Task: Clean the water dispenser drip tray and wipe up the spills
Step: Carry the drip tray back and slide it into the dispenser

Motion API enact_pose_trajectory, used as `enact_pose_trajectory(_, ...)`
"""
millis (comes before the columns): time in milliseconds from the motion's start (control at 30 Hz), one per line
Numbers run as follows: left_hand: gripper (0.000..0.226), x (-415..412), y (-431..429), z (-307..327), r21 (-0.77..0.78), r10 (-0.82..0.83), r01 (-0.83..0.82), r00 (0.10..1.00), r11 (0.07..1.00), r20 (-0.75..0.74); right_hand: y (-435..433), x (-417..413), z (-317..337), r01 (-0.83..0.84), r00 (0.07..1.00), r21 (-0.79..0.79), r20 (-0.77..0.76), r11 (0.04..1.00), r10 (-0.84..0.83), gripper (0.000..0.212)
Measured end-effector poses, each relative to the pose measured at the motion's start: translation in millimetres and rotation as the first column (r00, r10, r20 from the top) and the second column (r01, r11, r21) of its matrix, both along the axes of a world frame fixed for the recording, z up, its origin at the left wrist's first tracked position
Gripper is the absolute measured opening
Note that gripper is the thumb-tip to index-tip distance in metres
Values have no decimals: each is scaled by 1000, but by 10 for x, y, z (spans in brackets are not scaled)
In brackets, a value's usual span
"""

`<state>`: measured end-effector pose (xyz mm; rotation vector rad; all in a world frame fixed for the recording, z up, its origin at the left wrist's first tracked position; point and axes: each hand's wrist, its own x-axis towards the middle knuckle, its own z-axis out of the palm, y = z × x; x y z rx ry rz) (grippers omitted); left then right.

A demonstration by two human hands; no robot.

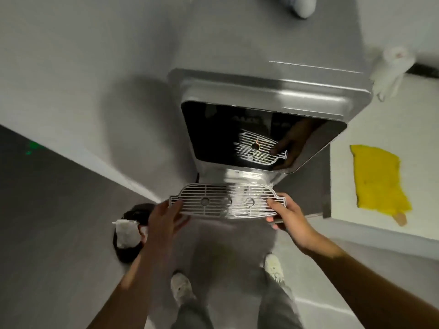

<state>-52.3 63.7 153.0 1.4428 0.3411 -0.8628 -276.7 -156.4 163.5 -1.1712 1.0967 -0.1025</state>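
Both hands, left hand (166, 218) and right hand (286, 213), are gripping the slotted silver metal drip-tray grille (226, 201) by its ends. It is sitting just below the silver water dispenser (261, 96) (glossy black front panel).

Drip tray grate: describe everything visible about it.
The drip tray grate is a wide, pale, plastic-looking slotted panel with round holes along its middle and a small tab at each end. It lies roughly level at the dispenser's base, gripped by the left hand and right hand at opposite ends.
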Motion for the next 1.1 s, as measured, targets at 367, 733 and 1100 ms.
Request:
enact_pose_trajectory(367, 6, 629, -417, -945, 201, -345, 324, 935, 925, 82, 33, 292, -1015, 390, 916, -76, -75, 918, -395, 34)
enact_pose_trajectory(733, 25, 525, -790, -1692, 318, -396, 334, 905, 887, 155, -197, 284, -1789, 340, 934, -146, -67, 929, -352, 19)
enact_pose_trajectory(1100, 21, 503, -997, -1667, 401, -520, 382, 790, 832, 326, -383, 393, -1932, 410, 911, -110, -11, 906, -413, 24)
